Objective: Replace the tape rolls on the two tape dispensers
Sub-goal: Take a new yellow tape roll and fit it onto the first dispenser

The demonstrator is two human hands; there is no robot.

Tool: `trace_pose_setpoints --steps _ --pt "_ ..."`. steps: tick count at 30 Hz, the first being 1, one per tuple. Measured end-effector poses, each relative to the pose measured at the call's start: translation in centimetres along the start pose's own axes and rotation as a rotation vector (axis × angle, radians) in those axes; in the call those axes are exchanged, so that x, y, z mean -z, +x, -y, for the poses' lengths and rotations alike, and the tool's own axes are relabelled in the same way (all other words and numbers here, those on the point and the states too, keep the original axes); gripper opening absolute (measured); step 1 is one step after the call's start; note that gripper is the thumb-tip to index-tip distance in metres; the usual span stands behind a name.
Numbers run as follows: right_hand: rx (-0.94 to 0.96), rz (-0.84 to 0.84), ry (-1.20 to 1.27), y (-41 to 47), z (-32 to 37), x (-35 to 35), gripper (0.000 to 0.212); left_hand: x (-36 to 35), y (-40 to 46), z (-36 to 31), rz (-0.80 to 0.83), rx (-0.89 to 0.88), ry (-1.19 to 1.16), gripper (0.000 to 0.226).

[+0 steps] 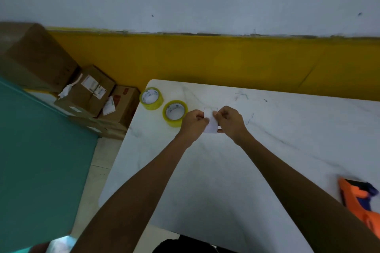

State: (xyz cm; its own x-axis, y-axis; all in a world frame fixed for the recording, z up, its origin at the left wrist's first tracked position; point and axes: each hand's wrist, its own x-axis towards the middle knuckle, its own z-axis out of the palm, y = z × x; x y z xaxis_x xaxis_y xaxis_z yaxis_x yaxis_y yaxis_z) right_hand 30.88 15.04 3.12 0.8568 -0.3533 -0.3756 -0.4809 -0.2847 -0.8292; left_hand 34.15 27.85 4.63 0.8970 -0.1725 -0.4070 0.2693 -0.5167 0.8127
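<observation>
Two yellowish clear tape rolls, one [152, 98] at the white marble table's [287, 129] far left corner, another [175, 112] beside it. The left hand [194, 122] and right hand [230, 122] pinch closed on one small white paper piece [211, 122]. One orange tape dispenser [358, 201] lies at the right edge.

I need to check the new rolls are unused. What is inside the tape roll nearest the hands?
Inside the nearer tape roll a white core liner with faint print shows, around bare white table. Its right edge is covered by the left hand.

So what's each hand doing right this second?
Left hand: closed, pinching the left edge of a small white piece.
Right hand: closed, pinching the same piece's right edge.
</observation>
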Motion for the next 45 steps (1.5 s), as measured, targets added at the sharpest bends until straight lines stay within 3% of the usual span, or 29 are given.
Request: trace_pose_setpoints --steps 4,7,11,17,22,27,35,40,45 --pt "-0.082 -0.024 0.012 1.5 -0.5 -0.4 0.030 -0.7 1.9 0.4 -0.006 -0.096 0.175 0.015" --pt "-0.145 -0.019 -0.062 2.6 -1.2 -0.8 0.028 -0.9 3.2 1.2 -0.028 -0.299 0.420 0.015" --pt "-0.236 -0.088 0.026 3.8 -2.4 -0.8 0.032 -1.3 5.7 2.8 -0.018 -0.545 0.829 0.014" --pt "-0.248 -0.104 0.090 4.9 -4.4 -0.8 0.030 -2.4 8.5 5.3 0.080 -0.617 1.080 0.024" --pt "-0.258 -0.122 0.132 5.6 -5.1 -1.4 0.027 -2.7 9.0 6.3 0.141 -0.597 1.141 0.029" --pt "-0.272 -0.124 0.128 5.9 -5.0 -2.3 0.028 -2.8 9.1 6.7 0.182 -0.568 1.061 0.028" --pt "-0.315 -0.129 0.206 5.8 -5.1 -3.2 0.032 -0.7 9.4 5.7 0.019 -0.573 0.849 0.027" --pt "-0.357 -0.141 0.246 5.7 -6.1 -3.7 0.030 2.7 10.6 7.3 -0.153 -0.500 1.024 0.025" --pt "-0.392 -0.156 0.229 5.5 -6.8 -3.9 0.033 4.2 10.7 10.1 -0.048 -0.404 1.092 0.021"
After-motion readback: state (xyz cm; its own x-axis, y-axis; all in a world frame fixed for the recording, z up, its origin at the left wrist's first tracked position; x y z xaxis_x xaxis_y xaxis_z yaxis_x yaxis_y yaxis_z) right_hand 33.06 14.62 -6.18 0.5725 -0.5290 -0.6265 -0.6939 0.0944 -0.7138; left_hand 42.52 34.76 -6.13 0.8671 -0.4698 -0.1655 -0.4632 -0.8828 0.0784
